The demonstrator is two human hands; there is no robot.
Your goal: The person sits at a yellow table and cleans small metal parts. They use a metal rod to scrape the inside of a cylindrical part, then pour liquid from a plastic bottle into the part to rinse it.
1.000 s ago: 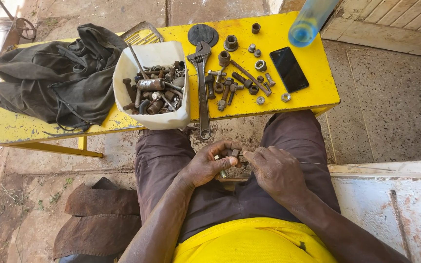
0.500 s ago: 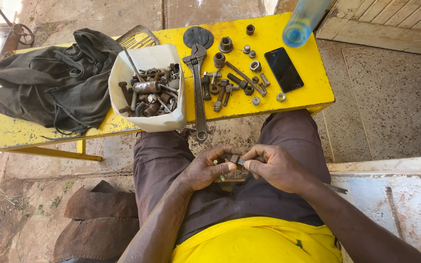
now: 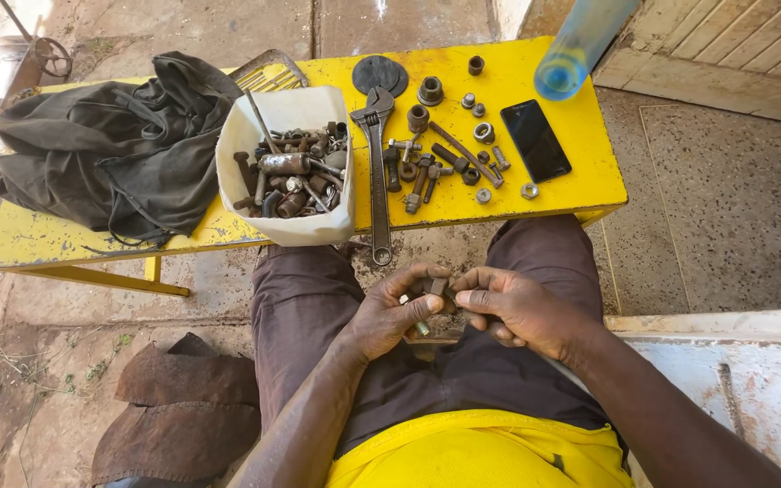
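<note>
Over the lap, head view: left hand (image 3: 390, 316) and right hand (image 3: 517, 312) meet between the knees, fingertips touching around a small rusty bolt (image 3: 434, 289). Both hands are closed on it; left thumb and fingers pinch from the left, right fingers curl in from the right. A light-coloured end of the piece pokes out below the left fingers. Whether a nut sits on it, cannot tell; the fingers hide most of it.

Just ahead of the knees stands a yellow table (image 3: 580, 176). On it, left to right: a dark crumpled cloth bag (image 3: 110, 145), a white tub (image 3: 309, 226) full of rusty bolts and fittings, a long adjustable wrench (image 3: 377, 172) lying lengthwise with its handle end past the near table edge, and a scatter of loose nuts and bolts (image 3: 449, 154). A black round disc (image 3: 380, 74) lies at the far edge behind the wrench head. A black phone (image 3: 535, 140) lies face up right of the scatter. A blue plastic bottle (image 3: 580, 45) rises near the far right corner.

On the ground at lower left, brown leather-like pieces (image 3: 183, 416).
</note>
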